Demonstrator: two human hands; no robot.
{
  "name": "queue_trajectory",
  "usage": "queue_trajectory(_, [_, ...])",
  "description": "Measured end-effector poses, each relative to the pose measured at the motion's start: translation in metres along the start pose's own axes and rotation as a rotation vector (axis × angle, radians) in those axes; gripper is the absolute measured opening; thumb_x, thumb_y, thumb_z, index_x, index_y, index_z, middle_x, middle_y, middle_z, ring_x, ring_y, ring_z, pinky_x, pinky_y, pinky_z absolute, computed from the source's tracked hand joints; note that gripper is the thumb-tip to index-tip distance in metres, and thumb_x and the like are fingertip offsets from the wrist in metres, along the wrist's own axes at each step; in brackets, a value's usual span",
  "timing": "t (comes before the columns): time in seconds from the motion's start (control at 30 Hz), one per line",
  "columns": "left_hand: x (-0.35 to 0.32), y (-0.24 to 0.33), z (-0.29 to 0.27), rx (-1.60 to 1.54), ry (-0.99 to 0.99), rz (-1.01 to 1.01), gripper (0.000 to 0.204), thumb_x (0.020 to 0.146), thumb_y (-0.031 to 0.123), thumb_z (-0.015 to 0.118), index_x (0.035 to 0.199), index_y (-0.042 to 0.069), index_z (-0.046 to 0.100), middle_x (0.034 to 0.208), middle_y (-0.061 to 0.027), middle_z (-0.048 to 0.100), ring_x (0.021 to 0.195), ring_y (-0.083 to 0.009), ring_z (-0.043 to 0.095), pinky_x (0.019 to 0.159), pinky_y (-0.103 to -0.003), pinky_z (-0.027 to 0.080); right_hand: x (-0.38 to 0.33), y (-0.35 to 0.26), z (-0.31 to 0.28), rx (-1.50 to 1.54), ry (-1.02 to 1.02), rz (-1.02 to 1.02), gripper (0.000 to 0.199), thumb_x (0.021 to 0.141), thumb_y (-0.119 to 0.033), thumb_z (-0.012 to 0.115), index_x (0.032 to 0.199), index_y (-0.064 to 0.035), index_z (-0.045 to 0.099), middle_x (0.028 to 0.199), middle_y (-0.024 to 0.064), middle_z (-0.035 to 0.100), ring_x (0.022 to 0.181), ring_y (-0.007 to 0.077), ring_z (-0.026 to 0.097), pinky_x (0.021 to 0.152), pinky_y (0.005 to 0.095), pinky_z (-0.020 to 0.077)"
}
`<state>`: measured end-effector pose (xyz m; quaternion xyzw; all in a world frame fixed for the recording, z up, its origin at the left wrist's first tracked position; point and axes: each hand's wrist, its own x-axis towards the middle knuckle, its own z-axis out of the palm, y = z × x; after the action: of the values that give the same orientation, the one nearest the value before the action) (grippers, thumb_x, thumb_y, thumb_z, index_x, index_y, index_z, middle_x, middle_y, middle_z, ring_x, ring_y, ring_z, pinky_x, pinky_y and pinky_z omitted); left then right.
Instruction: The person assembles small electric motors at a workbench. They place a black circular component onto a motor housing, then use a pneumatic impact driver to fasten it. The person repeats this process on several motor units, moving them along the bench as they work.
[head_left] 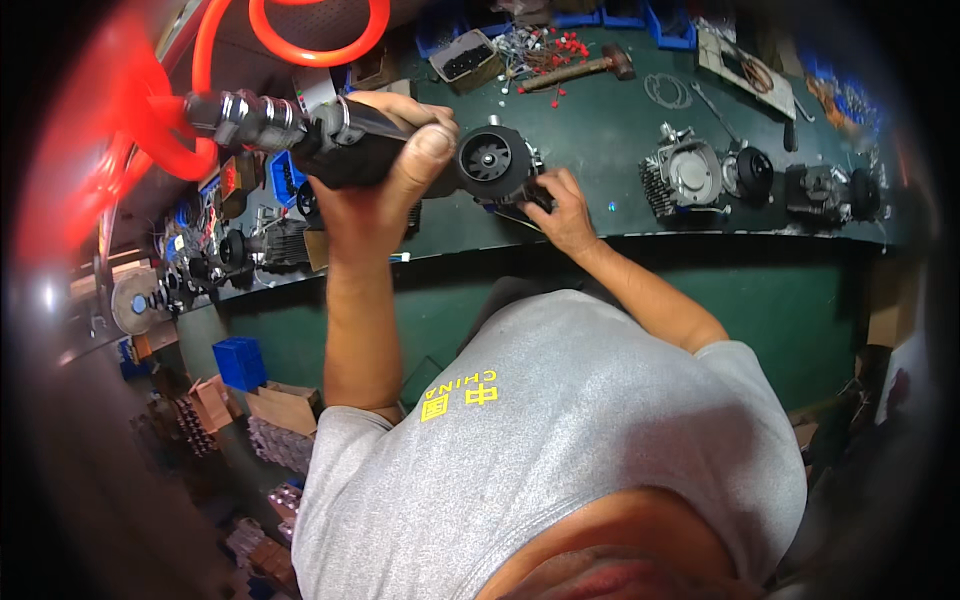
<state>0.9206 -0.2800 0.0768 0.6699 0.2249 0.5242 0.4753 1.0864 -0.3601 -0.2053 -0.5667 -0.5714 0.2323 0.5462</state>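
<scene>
My left hand [395, 165] is wrapped round a black air tool [345, 140], whose metal fitting joins a red-orange coiled hose [285, 55]. The tool's working end is hidden behind my hand. Just right of it, a small engine [515, 160] stands on the green bench with its round black finned flywheel [488, 160] facing up. My right hand [563, 212] has its fingers closed on a dark part at the engine's near right side. What exactly the fingertips hold there is partly hidden.
More small engines [690, 170] stand along the green bench [600, 130] at right, and others [275, 240] at left. Toward the back lie a mallet [580, 72], a wrench [715, 110], metal rings [667, 92], red-capped wires [550, 50] and a tray of black parts [466, 60].
</scene>
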Motion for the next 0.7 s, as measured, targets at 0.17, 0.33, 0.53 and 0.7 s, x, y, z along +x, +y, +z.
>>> queue_trajectory(0.17, [0.017, 0.01, -0.048, 0.242, 0.118, -0.034, 0.012, 0.088, 0.01, 0.082, 0.088, 0.002, 0.073, 0.074, 0.0011, 0.068, 0.065, -0.0057, 0.059, 0.06, -0.022, 0.047, 0.009, -0.023, 0.009, -0.177, 0.045, 0.112, 0.078, 0.073, -0.02, 0.091, 0.137, -0.0007, 0.051, 0.133, 0.0196, 0.055, 0.122, 0.0383, 0.055, 0.104, 0.0457, 0.0461])
queue_trajectory(0.33, [0.026, -0.044, -0.074, 0.035, 0.254, -0.095, 0.016, 0.086, 0.015, 0.086, 0.092, 0.004, 0.075, 0.074, 0.0021, 0.069, 0.066, -0.0055, 0.061, 0.062, -0.024, 0.05, 0.019, -0.014, 0.035, -0.128, -0.013, 0.201, 0.078, 0.074, -0.011, 0.088, 0.139, -0.0014, 0.047, 0.139, 0.0208, 0.058, 0.129, 0.0376, 0.058, 0.107, 0.0446, 0.0476])
queue_trajectory(0.53, [0.017, -0.078, -0.096, -0.105, 0.258, -0.218, 0.02, 0.086, 0.02, 0.087, 0.095, 0.005, 0.076, 0.084, 0.002, 0.071, 0.077, -0.0083, 0.064, 0.073, -0.026, 0.052, 0.013, -0.01, 0.047, -0.058, -0.035, 0.301, 0.069, 0.078, -0.005, 0.086, 0.137, -0.0022, 0.049, 0.131, 0.0165, 0.065, 0.119, 0.0305, 0.065, 0.102, 0.0401, 0.0517])
queue_trajectory(0.7, [0.013, -0.092, -0.105, -0.189, 0.279, -0.184, 0.019, 0.086, 0.019, 0.087, 0.095, 0.005, 0.077, 0.084, 0.002, 0.071, 0.077, -0.008, 0.064, 0.073, -0.026, 0.053, 0.01, 0.0, 0.045, -0.19, -0.108, 0.264, 0.064, 0.077, -0.004, 0.088, 0.132, -0.0005, 0.056, 0.126, 0.0146, 0.067, 0.117, 0.0281, 0.065, 0.1, 0.0382, 0.0513])
